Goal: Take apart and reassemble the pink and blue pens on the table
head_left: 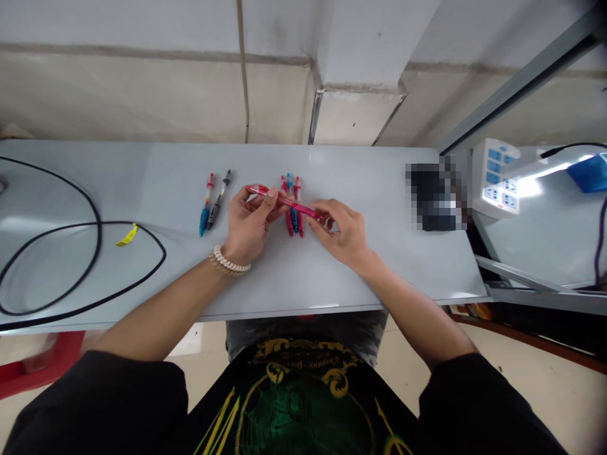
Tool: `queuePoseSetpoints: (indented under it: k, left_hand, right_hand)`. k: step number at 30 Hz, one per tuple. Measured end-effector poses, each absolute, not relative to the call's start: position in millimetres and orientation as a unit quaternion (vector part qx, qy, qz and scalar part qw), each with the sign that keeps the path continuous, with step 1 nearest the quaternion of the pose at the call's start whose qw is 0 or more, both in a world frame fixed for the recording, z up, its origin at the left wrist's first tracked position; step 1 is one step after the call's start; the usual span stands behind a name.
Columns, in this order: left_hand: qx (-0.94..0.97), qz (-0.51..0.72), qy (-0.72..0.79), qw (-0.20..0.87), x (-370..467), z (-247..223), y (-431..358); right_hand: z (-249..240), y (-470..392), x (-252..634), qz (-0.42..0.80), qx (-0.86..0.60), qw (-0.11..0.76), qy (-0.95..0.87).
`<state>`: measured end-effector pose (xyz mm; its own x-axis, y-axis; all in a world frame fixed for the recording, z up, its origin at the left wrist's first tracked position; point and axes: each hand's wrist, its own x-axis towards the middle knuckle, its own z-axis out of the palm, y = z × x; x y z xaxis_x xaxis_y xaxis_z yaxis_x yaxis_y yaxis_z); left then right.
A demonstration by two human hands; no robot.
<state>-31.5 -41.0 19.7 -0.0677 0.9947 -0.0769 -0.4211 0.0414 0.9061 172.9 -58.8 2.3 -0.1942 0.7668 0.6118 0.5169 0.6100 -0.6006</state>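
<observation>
Between my two hands is a red pen (pixel 300 207), tilted down toward the right. My left hand (pixel 252 218) pinches its clear barrel, and my right hand (pixel 342 229) closes its fingertips on the pink end. Just under the held pen lie several pens side by side on the table: red ones on the outside, such as a red pen (pixel 301 227), and a blue pen (pixel 294 221) among them. Left of my left hand, a pen with a blue grip and red top (pixel 205 215) lies beside a black pen (pixel 217 207).
A black cable (pixel 99 253) with a yellow tag (pixel 127 235) loops over the left of the grey table (pixel 332 287). On the right are a pixelated dark object (pixel 432 199), a white power strip (pixel 496 177) and a metal frame (pixel 521 72). A wall stands behind.
</observation>
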Motion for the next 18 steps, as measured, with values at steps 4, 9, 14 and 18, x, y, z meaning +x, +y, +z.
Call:
queuePoseSetpoints:
  k: [4, 9, 14, 18]
  left_hand:
    - [0.348, 0.596, 0.412, 0.595, -32.2, 17.7, -40.1]
    - [0.339, 0.598, 0.402, 0.605, -32.5, 17.3, -39.5]
    - [0.342, 0.592, 0.4, 0.61, -31.2, 19.9, -41.8]
    - [0.344, 0.59, 0.402, 0.61, -31.2, 18.9, -41.6]
  right_hand:
    - [2.9, -59.4, 172.6, 0.131, -0.423, 0.477, -0.759]
    - [2.9, -59.4, 171.8, 0.127, -0.405, 0.48, -0.768]
    - [1.7, -58.6, 172.2, 0.135, -0.412, 0.476, -0.765]
    - [0.4, -59.0, 172.9, 0.149, -0.43, 0.46, -0.762]
